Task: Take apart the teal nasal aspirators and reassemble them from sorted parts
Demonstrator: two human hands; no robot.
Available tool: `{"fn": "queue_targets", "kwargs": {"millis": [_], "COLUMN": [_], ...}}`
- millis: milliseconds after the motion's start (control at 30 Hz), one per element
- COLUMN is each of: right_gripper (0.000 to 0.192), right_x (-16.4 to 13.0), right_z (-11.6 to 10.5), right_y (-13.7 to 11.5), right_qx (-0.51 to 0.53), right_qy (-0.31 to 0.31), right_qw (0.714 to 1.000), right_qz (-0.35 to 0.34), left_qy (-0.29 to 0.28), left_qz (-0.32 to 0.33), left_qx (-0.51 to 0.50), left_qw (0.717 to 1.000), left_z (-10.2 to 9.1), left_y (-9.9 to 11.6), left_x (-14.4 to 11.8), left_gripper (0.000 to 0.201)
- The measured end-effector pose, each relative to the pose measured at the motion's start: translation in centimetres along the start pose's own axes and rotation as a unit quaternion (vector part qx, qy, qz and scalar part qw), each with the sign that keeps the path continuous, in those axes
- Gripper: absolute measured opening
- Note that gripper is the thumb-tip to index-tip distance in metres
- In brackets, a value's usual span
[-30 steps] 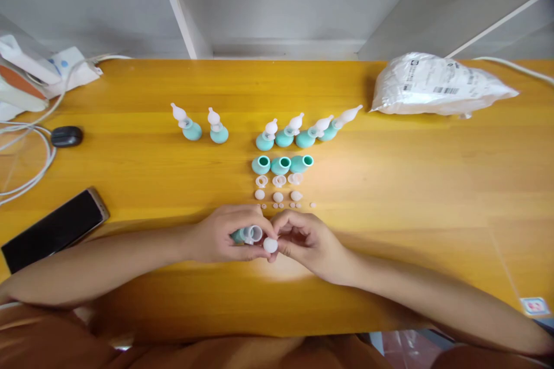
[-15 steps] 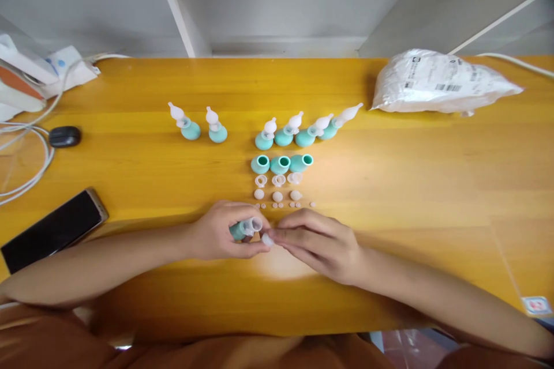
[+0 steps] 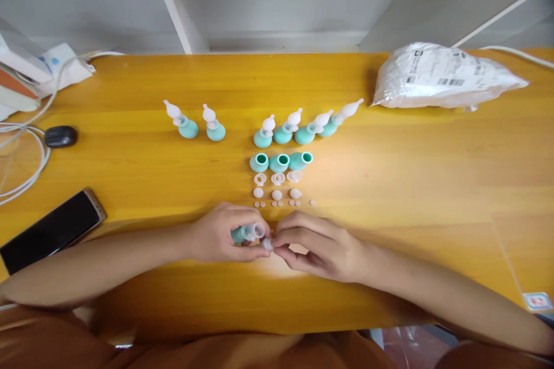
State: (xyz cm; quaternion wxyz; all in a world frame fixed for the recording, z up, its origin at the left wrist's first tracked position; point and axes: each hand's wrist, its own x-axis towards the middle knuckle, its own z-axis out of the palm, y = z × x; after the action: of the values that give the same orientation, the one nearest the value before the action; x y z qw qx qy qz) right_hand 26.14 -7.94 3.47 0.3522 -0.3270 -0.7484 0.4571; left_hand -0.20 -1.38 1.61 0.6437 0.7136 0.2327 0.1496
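Note:
My left hand (image 3: 216, 234) is curled around a teal squeeze bulb (image 3: 238, 234) fitted with a clear collar (image 3: 258, 230). Between its thumb and fingertips it also grips a small translucent white tip (image 3: 267, 244). My right hand (image 3: 324, 247) pinches at the tip's end; whatever lies in that pinch is too small to make out. Beyond my hands lie short rows: tiny round discs (image 3: 280, 203), white tips (image 3: 277, 195), clear collars (image 3: 277, 179) and three open teal bulbs (image 3: 279, 164).
Several assembled bulbs with white tips (image 3: 283, 132) stand farther back, two of them (image 3: 215, 130) apart to the left. A phone (image 3: 52, 230), a mouse (image 3: 60, 136) and white cables (image 3: 32, 179) lie at the left. A white plastic package (image 3: 445, 78) rests at the back right.
My right fingers have shifted at the end of the tip, bending more, with a wider gap below the index finger. The left hand keeps hold of the bulb and tip.

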Motion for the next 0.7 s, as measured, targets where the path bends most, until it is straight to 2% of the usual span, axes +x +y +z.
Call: {"fn": "queue_targets", "kwargs": {"millis": [167,267,367,433,533,600,700], "right_gripper": [0.012,0.012,0.014,0.016,0.018,0.023,0.026], "right_x": [0.2,0.5,0.7,0.8,0.7,0.5,0.3], "right_z": [-0.1,-0.7,-3.4,-6.1,-9.4,-10.2,-10.0], "right_y": [-0.2,-0.7,-1.4,-1.6,-0.6,0.7,2.3], "right_qx": [0.047,0.034,-0.01,-0.063,-0.162,-0.19,-0.175], "right_qy": [-0.035,-0.033,-0.028,-0.048,-0.099,-0.135,-0.174], "right_qw": [0.998,0.999,0.999,0.991,0.964,0.95,0.941], "right_qz": [0.033,0.016,0.033,0.111,0.185,0.209,0.23], "left_qy": [-0.021,-0.027,-0.036,-0.05,-0.064,-0.063,-0.056], "left_qz": [0.003,0.011,0.017,0.013,0.015,0.019,0.027], "left_qx": [-0.006,-0.007,-0.013,-0.012,-0.008,-0.006,-0.002], "left_qw": [1.0,1.0,0.999,0.999,0.998,0.998,0.998], "left_z": [0.0,0.0,0.0,0.0,0.1,0.1,0.1], "left_y": [-0.2,-0.3,-0.5,-0.6,-0.8,-0.9,-0.9], "left_x": [-0.1,-0.1,-0.2,-0.2,-0.3,-0.3,-0.3], "left_gripper": [0.018,0.017,0.016,0.017,0.018,0.018,0.016]}}
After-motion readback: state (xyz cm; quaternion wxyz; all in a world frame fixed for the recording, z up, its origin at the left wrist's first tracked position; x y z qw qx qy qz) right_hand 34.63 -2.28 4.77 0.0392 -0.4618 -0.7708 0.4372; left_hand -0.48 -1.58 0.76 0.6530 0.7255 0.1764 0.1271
